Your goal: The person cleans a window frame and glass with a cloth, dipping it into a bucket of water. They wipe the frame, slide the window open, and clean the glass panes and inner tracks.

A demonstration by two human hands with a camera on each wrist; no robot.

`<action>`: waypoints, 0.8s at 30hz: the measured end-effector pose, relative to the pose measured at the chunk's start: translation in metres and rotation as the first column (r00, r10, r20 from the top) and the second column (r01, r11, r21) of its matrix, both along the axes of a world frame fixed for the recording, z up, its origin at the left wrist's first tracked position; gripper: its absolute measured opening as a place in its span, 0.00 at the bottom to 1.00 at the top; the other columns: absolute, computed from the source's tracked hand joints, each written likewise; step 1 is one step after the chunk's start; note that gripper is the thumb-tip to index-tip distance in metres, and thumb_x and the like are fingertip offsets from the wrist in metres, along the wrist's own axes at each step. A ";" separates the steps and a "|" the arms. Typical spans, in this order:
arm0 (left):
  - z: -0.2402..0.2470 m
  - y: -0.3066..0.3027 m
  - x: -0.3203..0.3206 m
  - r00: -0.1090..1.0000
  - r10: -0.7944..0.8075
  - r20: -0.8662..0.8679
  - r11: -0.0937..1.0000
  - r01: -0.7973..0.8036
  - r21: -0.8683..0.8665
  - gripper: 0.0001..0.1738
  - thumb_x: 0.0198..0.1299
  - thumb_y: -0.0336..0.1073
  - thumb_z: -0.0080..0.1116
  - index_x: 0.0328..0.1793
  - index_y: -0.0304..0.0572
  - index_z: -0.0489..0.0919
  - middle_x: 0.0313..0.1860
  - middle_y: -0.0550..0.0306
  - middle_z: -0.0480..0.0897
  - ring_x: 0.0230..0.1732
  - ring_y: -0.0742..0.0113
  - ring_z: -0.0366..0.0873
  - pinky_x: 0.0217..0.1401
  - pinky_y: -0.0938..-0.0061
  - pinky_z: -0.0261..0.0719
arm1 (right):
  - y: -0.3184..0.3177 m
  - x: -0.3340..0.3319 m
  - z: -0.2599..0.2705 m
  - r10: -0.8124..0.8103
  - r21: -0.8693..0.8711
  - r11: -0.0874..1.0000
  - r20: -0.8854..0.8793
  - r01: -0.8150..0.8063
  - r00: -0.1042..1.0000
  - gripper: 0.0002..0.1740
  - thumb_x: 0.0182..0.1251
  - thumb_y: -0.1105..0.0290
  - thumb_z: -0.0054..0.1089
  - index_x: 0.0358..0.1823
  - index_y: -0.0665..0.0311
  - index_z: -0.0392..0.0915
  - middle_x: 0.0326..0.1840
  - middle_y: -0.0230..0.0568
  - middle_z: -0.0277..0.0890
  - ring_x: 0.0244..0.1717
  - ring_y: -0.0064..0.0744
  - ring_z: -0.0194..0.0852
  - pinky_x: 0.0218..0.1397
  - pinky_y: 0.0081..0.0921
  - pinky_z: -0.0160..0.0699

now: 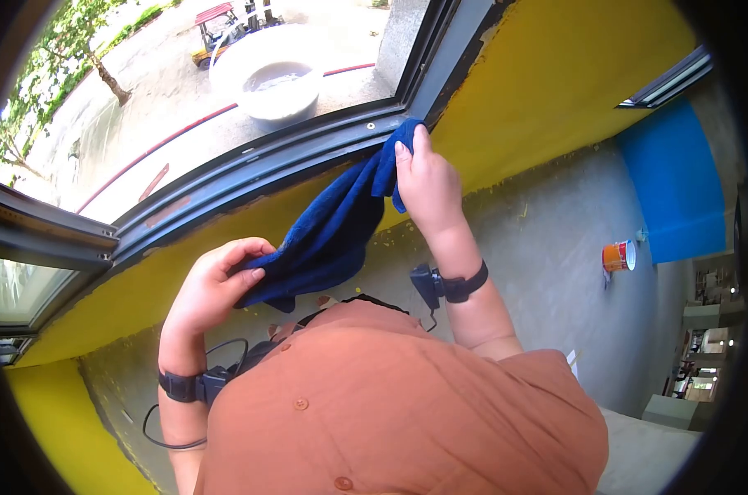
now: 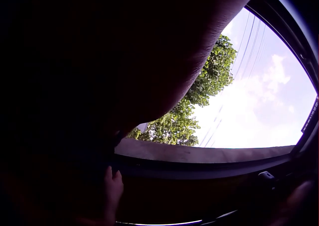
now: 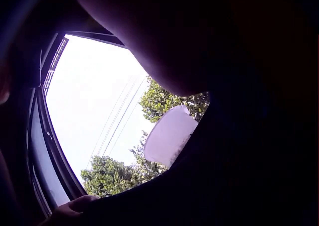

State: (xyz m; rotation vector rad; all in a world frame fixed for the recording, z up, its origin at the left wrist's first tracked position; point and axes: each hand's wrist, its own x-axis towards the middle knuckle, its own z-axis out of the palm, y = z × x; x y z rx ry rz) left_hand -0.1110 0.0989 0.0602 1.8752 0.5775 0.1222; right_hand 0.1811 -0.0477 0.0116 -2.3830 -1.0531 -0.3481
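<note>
A dark blue terry towel (image 1: 334,227) hangs stretched between both hands, in front of the yellow-painted wall (image 1: 555,74) below a dark metal window frame (image 1: 308,148). The right hand (image 1: 428,186) is raised to the frame's lower rail and pinches the towel's upper corner between thumb and curled fingers. The left hand (image 1: 217,285) is lower and nearer the orange shirt (image 1: 407,404), its fingers wrapped round the towel's bunched lower end. Beyond the frame, on the outer ledge, stands a round white plastic basin (image 1: 271,78) with water in it; the right wrist view shows it from below (image 3: 169,136) against trees and bright sky. Both wrist views are mostly dark and show nothing of either grip. Well apart to the right, a small orange cup (image 1: 617,256) sits on the grey concrete floor (image 1: 547,239) near a blue wall panel (image 1: 675,190).
</note>
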 end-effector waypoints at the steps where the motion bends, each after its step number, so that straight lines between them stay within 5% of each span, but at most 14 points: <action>1: 0.003 0.001 -0.002 1.000 0.012 0.018 0.999 -0.011 -0.030 0.17 0.61 0.20 0.61 0.57 0.35 0.81 0.46 0.58 0.85 0.48 0.71 0.79 0.57 0.75 0.77 | 0.005 0.003 -0.001 0.003 -0.116 0.993 0.107 0.010 0.994 0.21 0.74 0.57 0.56 0.55 0.69 0.73 0.18 0.50 0.79 0.23 0.56 0.83 0.29 0.46 0.83; 4: 0.008 0.003 -0.007 0.998 0.037 0.042 0.999 -0.036 -0.029 0.17 0.61 0.20 0.61 0.57 0.34 0.81 0.46 0.58 0.84 0.49 0.71 0.80 0.58 0.75 0.77 | 0.016 0.009 0.009 -0.006 -0.281 0.959 0.077 0.027 0.997 0.20 0.75 0.54 0.54 0.50 0.67 0.75 0.22 0.54 0.81 0.26 0.58 0.83 0.30 0.48 0.82; 5: 0.006 0.004 -0.009 0.998 0.026 0.060 1.000 -0.027 0.013 0.17 0.61 0.19 0.60 0.57 0.34 0.81 0.46 0.58 0.84 0.48 0.71 0.80 0.57 0.76 0.77 | 0.019 0.012 0.012 -0.020 -0.278 0.960 0.085 0.043 0.996 0.19 0.74 0.53 0.56 0.42 0.65 0.76 0.25 0.55 0.82 0.29 0.58 0.85 0.34 0.48 0.84; 9: 0.001 0.006 -0.021 0.990 0.113 0.087 0.989 -0.104 -0.104 0.17 0.62 0.19 0.60 0.57 0.34 0.81 0.46 0.59 0.84 0.48 0.72 0.79 0.57 0.76 0.77 | 0.025 0.022 0.019 -0.051 -0.240 0.970 -0.062 0.035 0.997 0.20 0.71 0.55 0.56 0.39 0.68 0.80 0.33 0.60 0.84 0.39 0.61 0.85 0.45 0.50 0.84; 15: -0.004 0.010 -0.039 0.968 0.216 0.127 0.953 -0.180 -0.245 0.17 0.63 0.19 0.58 0.58 0.34 0.81 0.48 0.61 0.82 0.51 0.74 0.77 0.58 0.78 0.75 | 0.029 0.025 0.022 -0.016 -0.184 0.982 -0.249 -0.031 0.968 0.20 0.67 0.58 0.51 0.42 0.69 0.82 0.41 0.64 0.84 0.46 0.63 0.84 0.54 0.50 0.82; 24: -0.014 0.020 -0.070 0.959 0.260 0.116 0.951 -0.234 -0.201 0.17 0.65 0.21 0.59 0.60 0.34 0.81 0.51 0.61 0.83 0.55 0.74 0.77 0.60 0.77 0.75 | 0.047 -0.013 0.029 0.127 -0.181 0.969 -0.213 -0.167 0.969 0.17 0.68 0.59 0.52 0.37 0.66 0.82 0.39 0.60 0.84 0.44 0.60 0.84 0.51 0.50 0.83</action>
